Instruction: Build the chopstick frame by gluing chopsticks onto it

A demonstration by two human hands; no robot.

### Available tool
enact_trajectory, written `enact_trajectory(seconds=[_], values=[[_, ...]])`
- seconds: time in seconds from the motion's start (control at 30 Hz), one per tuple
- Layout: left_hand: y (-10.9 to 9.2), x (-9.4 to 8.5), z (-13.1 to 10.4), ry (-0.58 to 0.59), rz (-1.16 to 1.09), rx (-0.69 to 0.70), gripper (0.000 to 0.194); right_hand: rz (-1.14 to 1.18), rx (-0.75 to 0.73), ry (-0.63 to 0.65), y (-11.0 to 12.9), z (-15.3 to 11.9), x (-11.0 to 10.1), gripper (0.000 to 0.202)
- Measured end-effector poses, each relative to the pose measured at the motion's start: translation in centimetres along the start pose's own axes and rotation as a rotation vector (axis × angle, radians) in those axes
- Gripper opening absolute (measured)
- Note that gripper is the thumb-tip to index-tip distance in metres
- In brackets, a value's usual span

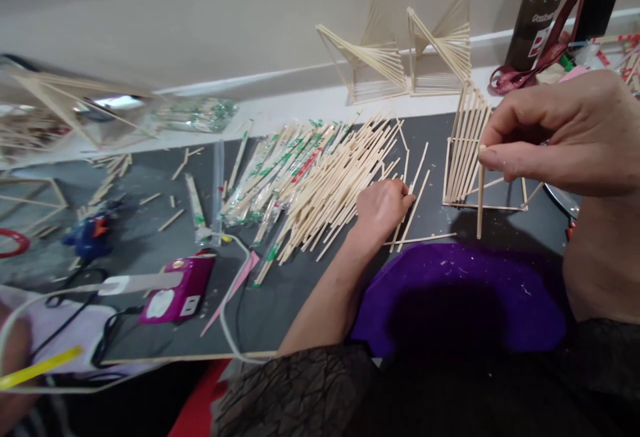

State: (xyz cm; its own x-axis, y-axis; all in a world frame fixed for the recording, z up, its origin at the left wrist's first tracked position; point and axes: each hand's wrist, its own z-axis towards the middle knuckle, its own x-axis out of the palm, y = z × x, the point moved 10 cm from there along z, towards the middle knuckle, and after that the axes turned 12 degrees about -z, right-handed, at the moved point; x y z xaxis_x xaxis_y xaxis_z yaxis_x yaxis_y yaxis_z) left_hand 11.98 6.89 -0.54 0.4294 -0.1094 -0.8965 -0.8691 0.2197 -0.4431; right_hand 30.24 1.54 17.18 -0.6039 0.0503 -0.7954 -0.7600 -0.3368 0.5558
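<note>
My right hand (560, 130) pinches the top end of a thin wooden stick (480, 204), which hangs upright in front of a small stick frame. That frame (467, 150) stands on the dark table and has a slanted row of sticks across it. My left hand (383, 207) is down at the table, its fingertips closed on another wooden stick (420, 165) among a few loose ones. Just left of this hand lies a big pile of bare sticks (340, 184). A single stick (425, 239) lies crosswise near the purple cloth (465, 267).
Two finished-looking twisted stick models (370, 57) stand by the wall. A bottle with a red cap (537, 17) is at the back right. Wrapped stick packets (280, 164), a magenta box (177, 287) with a pale cable and a blue glue gun (90, 234) lie to the left.
</note>
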Motion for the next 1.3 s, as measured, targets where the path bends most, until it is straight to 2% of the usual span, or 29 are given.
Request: enact_trajectory(seconds=[0.1, 0.2, 0.3, 0.37, 0.43, 0.53, 0.63, 0.77, 0.87, 1.07, 1.3], values=[[0.1, -0.3, -0.1, -0.019, -0.010, 0.006, 0.012, 0.018, 0.020, 0.008, -0.2, 0.0, 0.2, 0.019], [0.6, -0.5, -0.3, -0.049, -0.043, -0.046, 0.012, 0.026, 0.011, 0.009, 0.1, 0.1, 0.3, 0.022], [1.3, -1.4, -0.4, -0.113, -0.167, -0.064, 0.010, 0.010, -0.006, 0.010, 0.4, 0.2, 0.4, 0.024], [2.2, -2.4, -0.6, -0.174, -0.345, -0.088, 0.007, 0.030, 0.002, 0.012, 0.3, 0.1, 0.6, 0.022], [3.0, -2.7, -0.8, -0.181, -0.628, -0.137, 0.008, 0.070, 0.025, 0.003, 0.0, 0.1, 0.7, 0.020], [2.8, -2.0, -1.1, -0.081, -1.086, -0.190, 0.013, 0.085, 0.046, -0.026, -0.5, 0.1, 0.9, 0.021], [2.4, -1.8, -1.3, -0.039, -1.313, -0.207, 0.017, 0.068, 0.038, -0.042, -0.5, 0.2, 1.2, 0.020], [3.6, -1.7, -1.3, -0.081, -1.407, -0.270, 0.025, 0.068, 0.009, -0.047, -0.1, 0.3, 1.6, 0.018], [4.2, -1.4, -1.4, -0.087, -1.420, -0.306, 0.023, 0.088, 0.017, -0.018, 0.0, 0.4, 2.2, 0.019], [3.8, -1.0, -1.6, -0.080, -1.439, -0.330, 0.015, 0.189, 0.061, 0.016, 0.0, 0.5, 3.3, 0.020], [4.2, -2.7, -1.5, -0.181, -1.405, -0.256, 0.019, 0.128, 0.042, 0.017, 0.5, 0.5, 3.6, 0.022]])
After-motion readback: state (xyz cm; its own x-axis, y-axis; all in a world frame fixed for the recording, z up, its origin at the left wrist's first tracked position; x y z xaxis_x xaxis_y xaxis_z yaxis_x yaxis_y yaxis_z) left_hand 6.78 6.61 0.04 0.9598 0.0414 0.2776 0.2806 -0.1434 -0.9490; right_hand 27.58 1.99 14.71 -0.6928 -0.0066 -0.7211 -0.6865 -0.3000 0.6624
